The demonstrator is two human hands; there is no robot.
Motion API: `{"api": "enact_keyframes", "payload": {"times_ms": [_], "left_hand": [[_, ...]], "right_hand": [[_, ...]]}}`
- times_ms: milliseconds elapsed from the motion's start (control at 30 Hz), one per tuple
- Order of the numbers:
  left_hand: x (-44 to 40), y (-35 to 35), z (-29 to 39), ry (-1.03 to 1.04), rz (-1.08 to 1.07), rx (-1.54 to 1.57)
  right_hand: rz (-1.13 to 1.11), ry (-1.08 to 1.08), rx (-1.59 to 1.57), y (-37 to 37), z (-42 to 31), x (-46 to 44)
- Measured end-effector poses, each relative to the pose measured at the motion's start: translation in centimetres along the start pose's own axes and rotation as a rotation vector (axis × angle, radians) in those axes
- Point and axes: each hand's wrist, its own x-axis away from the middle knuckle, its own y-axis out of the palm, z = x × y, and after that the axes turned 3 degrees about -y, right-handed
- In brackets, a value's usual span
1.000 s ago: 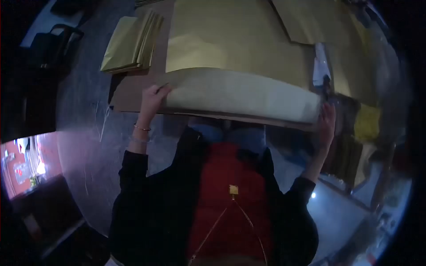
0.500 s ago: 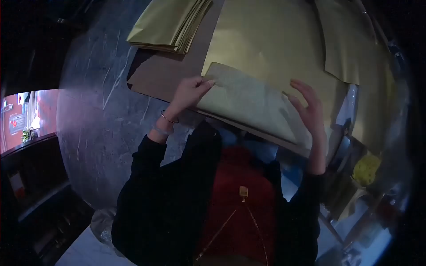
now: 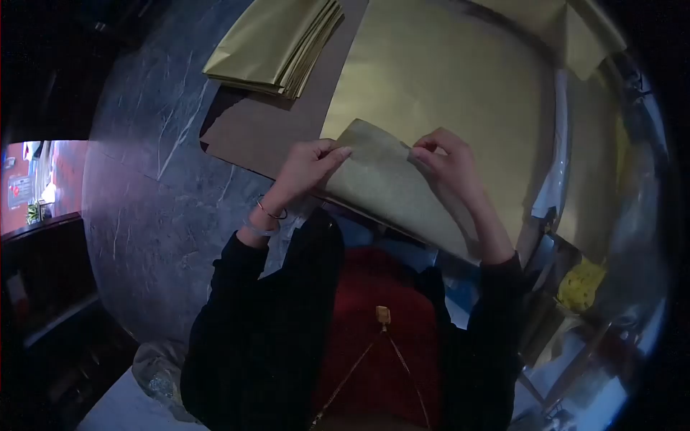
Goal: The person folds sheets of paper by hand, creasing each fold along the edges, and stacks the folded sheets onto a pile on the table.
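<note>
A large gold paper sheet (image 3: 438, 79) lies across the board before me, its near edge turned up into a paler flap (image 3: 381, 169). Thumb and fingers of my left hand (image 3: 310, 167) pinch the flap near its left end. My right hand (image 3: 449, 161) grips the flap's upper edge between thumb and fingers, a short way to the right. Between the two hands the paper stands slightly raised, and it curves down toward my right wrist. A bangle and a pale bracelet circle my left wrist.
Folded gold papers (image 3: 269, 43) are stacked at the upper left on brown cardboard (image 3: 248, 129). Another gold sheet (image 3: 586, 36) bends up at the far right. A yellow object (image 3: 581, 285) sits at the lower right, and a clear plastic bag (image 3: 162, 377) at the lower left.
My right hand has moved left and closed on the flap's edge, which is now lifted. The loose gold sheet on the right has shifted, and the view has moved slightly.
</note>
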Motion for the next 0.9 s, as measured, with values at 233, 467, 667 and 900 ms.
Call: {"api": "enact_keyframes", "payload": {"times_ms": [233, 467, 667, 900], "left_hand": [[-0.5, 0.2, -0.5, -0.052, -0.002, -0.029], [-0.1, 0.5, -0.8, -0.068, 0.032, 0.058], [-0.1, -0.1, -0.4, -0.014, 0.017, 0.075], [0.0, -0.6, -0.1, 0.061, 0.058, 0.009]], "right_hand": [[0.077, 0.124, -0.060, 2.9, -0.6, -0.5], [0.276, -0.283, 0.310, 3.9, -1.9, 1.1], [0.370, -0.502, 0.504, 4.3, -2.2, 2.2], [0.354, -0.607, 0.648, 3.8, -3.2, 2.0]]}}
